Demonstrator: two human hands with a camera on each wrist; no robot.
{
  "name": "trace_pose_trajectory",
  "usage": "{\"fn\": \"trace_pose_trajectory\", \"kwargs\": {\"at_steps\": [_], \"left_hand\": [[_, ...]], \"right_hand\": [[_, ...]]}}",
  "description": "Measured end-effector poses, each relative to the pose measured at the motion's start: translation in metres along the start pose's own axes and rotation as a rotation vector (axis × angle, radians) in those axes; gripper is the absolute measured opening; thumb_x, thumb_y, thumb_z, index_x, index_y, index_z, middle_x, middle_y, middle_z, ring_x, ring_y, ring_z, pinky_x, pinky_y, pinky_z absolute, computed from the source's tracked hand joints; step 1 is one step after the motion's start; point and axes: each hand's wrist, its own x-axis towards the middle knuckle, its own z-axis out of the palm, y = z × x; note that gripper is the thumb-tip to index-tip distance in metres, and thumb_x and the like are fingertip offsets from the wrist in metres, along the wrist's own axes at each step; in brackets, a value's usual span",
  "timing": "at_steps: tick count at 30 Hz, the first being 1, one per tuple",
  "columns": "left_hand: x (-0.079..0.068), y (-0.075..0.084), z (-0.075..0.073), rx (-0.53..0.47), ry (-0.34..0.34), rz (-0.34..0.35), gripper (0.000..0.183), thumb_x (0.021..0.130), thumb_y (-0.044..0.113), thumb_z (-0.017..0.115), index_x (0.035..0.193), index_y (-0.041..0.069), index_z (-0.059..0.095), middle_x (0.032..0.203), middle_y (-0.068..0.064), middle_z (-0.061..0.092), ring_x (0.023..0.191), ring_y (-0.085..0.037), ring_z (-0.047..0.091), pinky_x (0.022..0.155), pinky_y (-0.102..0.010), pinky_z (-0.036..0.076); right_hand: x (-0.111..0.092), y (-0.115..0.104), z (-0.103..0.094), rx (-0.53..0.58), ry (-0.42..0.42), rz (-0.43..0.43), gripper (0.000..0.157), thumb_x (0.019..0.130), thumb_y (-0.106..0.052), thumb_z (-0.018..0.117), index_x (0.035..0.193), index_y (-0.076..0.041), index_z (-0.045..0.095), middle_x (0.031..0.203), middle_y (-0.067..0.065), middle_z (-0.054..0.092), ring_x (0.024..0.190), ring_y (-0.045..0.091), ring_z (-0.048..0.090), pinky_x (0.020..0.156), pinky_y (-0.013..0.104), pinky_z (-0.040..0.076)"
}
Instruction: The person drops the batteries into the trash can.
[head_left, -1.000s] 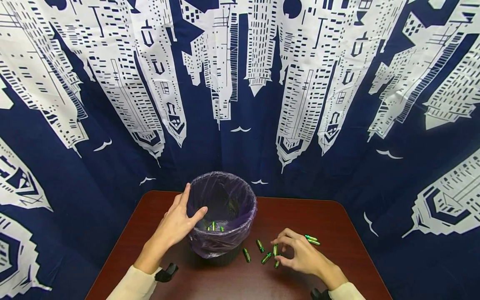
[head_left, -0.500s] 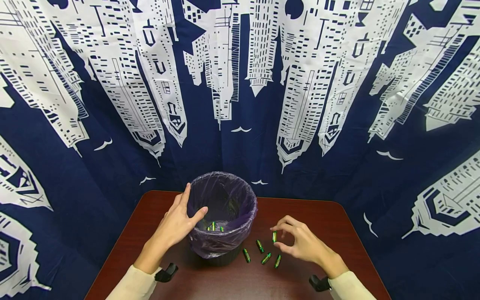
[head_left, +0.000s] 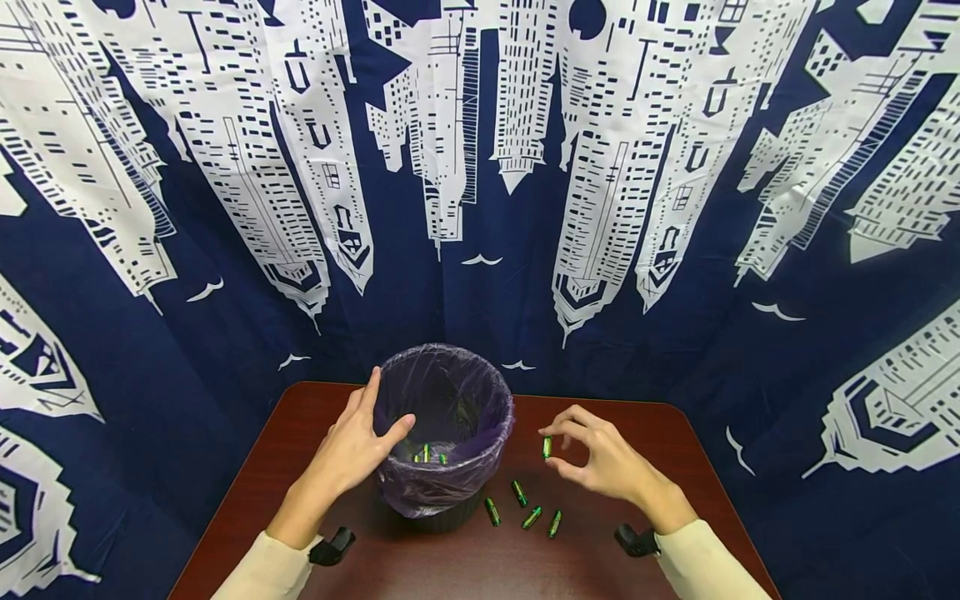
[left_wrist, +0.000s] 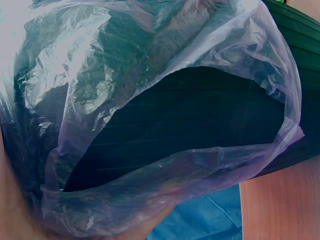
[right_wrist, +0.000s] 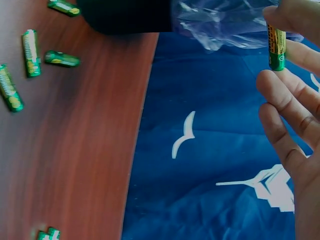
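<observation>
My right hand [head_left: 603, 458] pinches a green-and-yellow battery [right_wrist: 276, 47] between thumb and fingertips, above the table and right of the trash can. The battery is upright, its lower end green. My left hand [head_left: 352, 442] holds the left side of the trash can [head_left: 442, 518], its thumb over the rim and its fingers spread along the outside. A thin purple bag [left_wrist: 165, 205] lines the can and folds down over its rim. Several batteries [head_left: 427, 453] lie inside the can. Several more batteries [head_left: 532, 517] lie on the table between the can and my right hand.
Two batteries [right_wrist: 49, 234] lie side by side farther right, hidden behind my right hand in the head view. The reddish-brown wooden table [head_left: 517, 575] ends at a blue curtain [head_left: 442, 292] with white buildings.
My right hand has picked the battery up from the table and raised it, moving it away from the loose batteries towards the table's far side. My left hand stays on the can.
</observation>
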Motion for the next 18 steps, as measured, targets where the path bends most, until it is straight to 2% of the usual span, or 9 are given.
{"fn": "trace_pose_trajectory", "kwargs": {"at_steps": [4, 10, 18], "left_hand": [[0.000, 0.001, 0.000, -0.001, 0.000, 0.003, 0.115, 0.108, 0.069, 0.068, 0.190, 0.018, 0.005, 0.189, -0.029, 0.030, 0.163, -0.059, 0.053, 0.128, -0.082, 0.045], [0.000, 0.001, -0.001, 0.003, 0.006, 0.007, 0.115, 0.108, 0.069, 0.068, 0.190, 0.017, 0.006, 0.188, -0.030, 0.031, 0.159, -0.060, 0.057, 0.126, -0.082, 0.047], [-0.001, 0.001, 0.000, -0.002, 0.003, 0.006, 0.114, 0.110, 0.066, 0.069, 0.190, 0.017, 0.005, 0.188, -0.030, 0.031, 0.159, -0.059, 0.057, 0.127, -0.082, 0.047]], "right_hand": [[0.013, 0.000, -0.008, -0.004, 0.014, -0.007, 0.049, 0.082, -0.003, 0.101, 0.127, -0.011, 0.085, 0.120, 0.003, 0.077, 0.086, 0.011, 0.071, 0.083, 0.014, 0.056], [0.031, -0.003, -0.017, -0.012, 0.036, -0.043, 0.051, 0.081, -0.002, 0.102, 0.128, -0.011, 0.085, 0.119, 0.003, 0.077, 0.086, 0.015, 0.072, 0.082, 0.016, 0.057], [0.056, -0.003, -0.027, -0.049, 0.068, -0.058, 0.048, 0.081, -0.005, 0.102, 0.126, -0.010, 0.086, 0.117, 0.002, 0.077, 0.086, 0.014, 0.072, 0.080, 0.019, 0.056]]}}
